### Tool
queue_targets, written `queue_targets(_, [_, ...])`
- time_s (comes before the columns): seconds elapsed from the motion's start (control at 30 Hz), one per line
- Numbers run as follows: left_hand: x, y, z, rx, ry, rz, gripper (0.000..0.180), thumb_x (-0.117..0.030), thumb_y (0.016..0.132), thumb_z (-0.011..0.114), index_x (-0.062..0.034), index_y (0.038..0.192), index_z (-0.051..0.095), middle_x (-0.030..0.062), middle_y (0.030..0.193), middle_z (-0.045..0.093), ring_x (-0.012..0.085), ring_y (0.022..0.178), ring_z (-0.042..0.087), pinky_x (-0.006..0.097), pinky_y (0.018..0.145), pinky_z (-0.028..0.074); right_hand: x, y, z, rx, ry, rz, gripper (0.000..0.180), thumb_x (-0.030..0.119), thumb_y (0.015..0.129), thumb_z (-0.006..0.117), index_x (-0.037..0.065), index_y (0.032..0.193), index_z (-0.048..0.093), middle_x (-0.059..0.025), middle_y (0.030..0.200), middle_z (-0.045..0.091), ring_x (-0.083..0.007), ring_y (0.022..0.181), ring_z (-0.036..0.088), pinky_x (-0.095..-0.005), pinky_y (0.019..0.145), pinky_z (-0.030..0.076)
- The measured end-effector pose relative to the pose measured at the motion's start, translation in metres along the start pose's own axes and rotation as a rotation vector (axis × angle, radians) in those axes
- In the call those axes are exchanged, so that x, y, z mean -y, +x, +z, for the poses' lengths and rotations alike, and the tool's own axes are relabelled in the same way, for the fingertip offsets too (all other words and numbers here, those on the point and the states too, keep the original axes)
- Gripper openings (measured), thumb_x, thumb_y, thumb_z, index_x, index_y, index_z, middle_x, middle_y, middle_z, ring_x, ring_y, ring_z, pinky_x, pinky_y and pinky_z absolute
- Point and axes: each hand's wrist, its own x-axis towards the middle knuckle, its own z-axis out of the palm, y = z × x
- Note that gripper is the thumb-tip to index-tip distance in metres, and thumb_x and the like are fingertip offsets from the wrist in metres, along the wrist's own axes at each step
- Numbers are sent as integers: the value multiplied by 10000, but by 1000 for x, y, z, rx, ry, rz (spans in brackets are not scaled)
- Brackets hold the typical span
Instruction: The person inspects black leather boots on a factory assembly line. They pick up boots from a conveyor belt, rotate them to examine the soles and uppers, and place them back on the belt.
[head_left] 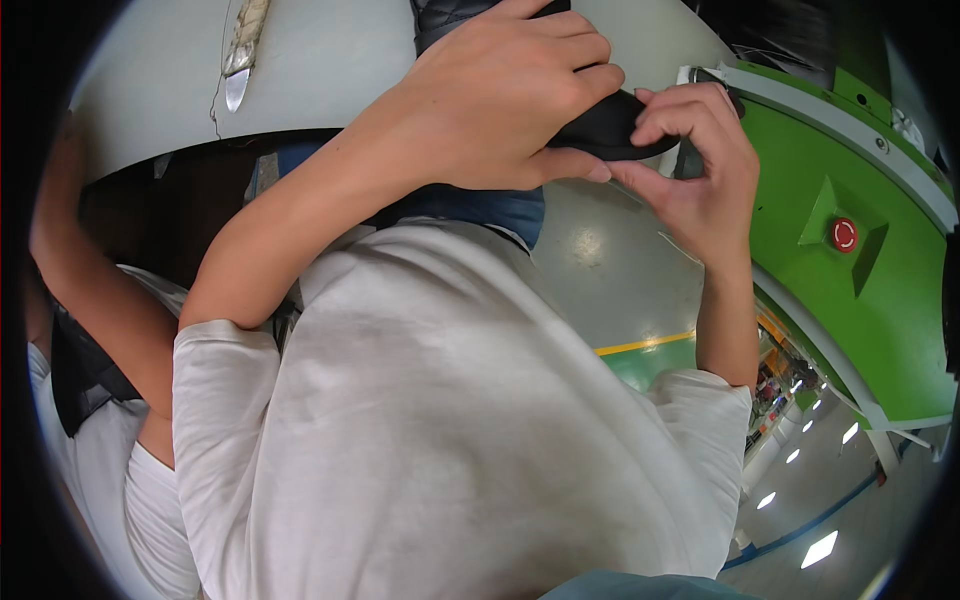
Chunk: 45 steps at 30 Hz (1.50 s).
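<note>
Well, both hands are busy at the edge of the pale grey tabletop (150, 80). The left hand (510, 100) lies across a smooth, tapering black piece (625, 125), its fingers curled over the top and its thumb along the lower edge. The right hand (710, 140) pinches the tapered end between thumb and bent fingers, and the two thumb tips come close together just below. Black quilted material (448, 15) shows beyond the left hand, which hides whether the two are joined. Well to the left on the tabletop lies a knife (243, 45) with a wrapped handle. On the right stands a green machine (800, 170) with a red push button (845, 235). A co-worker's bare arm (105, 270) shows at far left.
</note>
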Motion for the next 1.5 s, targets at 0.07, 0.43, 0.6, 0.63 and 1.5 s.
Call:
queue_targets(0.07, [-2,-2,0,10,-16,-25,598,-377,882,899,37,1276,724,165,1125,687,354,1192,673,611,1299,378,-3,0,-4,18,56,79,532,61,625,1031,63,1100,790,-85,1080,779,-281,1084,740,-384,1044,624])
queue_targets(0.43, [2,3,-3,34,-50,-35,613,-397,879,888,14,1304,729,147,1149,702,330,1216,677,596,1320,359,-62,-17,2,93,423,115,703,69,651,1084,40,1295,804,-106,1304,827,-234,1214,783,-399,1103,597])
queue_targets(0.6, [-1,5,-2,22,-22,-28,654,-414,858,902,6,1328,730,146,1184,716,327,1233,680,593,1334,341,-78,-26,15,59,820,307,754,14,666,1076,7,1350,757,-125,1298,815,-238,1239,770,-383,1130,595])
queue_targets(0.63, [-3,6,-5,52,-38,-54,664,-416,850,908,6,1331,730,146,1187,713,331,1252,675,601,1337,333,-81,-27,22,23,900,286,769,2,668,1074,-1,1364,744,-132,1298,812,-242,1242,768,-382,1132,597])
queue_targets(1.5, [-49,-76,-11,-300,71,-224,615,-124,705,1045,3,1261,812,162,1312,845,387,1392,734,471,1140,598,12,-40,107,-580,-204,-333,402,165,766,949,114,1150,840,-21,1115,746,-256,1031,680,-422,874,554])
